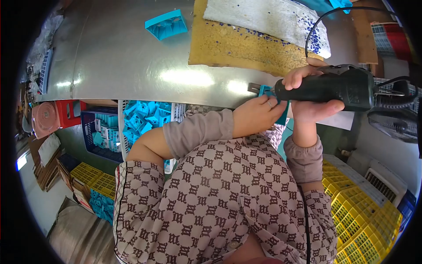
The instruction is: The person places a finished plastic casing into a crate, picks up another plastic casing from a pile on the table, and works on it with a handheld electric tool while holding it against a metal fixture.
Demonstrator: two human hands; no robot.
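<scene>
L hand [257, 118] is closed on a blue plastic piece [265, 90] at the near edge of the metal table [114, 53], R of centre; the piece sits at the L hand's fingertips, btwn that hand & the tool, partly hidden by the fingers; R hand [307, 111] is wrapped round a black power tool [338, 90], fingers over the far side, thumb along the near side; tool lies approx. level, its nose pointing L at the piece; can't tell if the tip touches it; hands are close tog., L hand just L of & a bit nearer than the tool's nose.

Far side of table: yellow mat [233, 48] w/ white cloth [259, 15] on it, small dark-blue bits [314, 42] scattered over both, mostly far R; another blue part [167, 26] lies on the metal, L of the mat; black cable [336, 9] loops at far R.

L, below table edge: white crate [178, 112] full of blue parts, dark-blue crate [110, 155] w/ more parts just L of it; near R: yellow crates [356, 220].
</scene>
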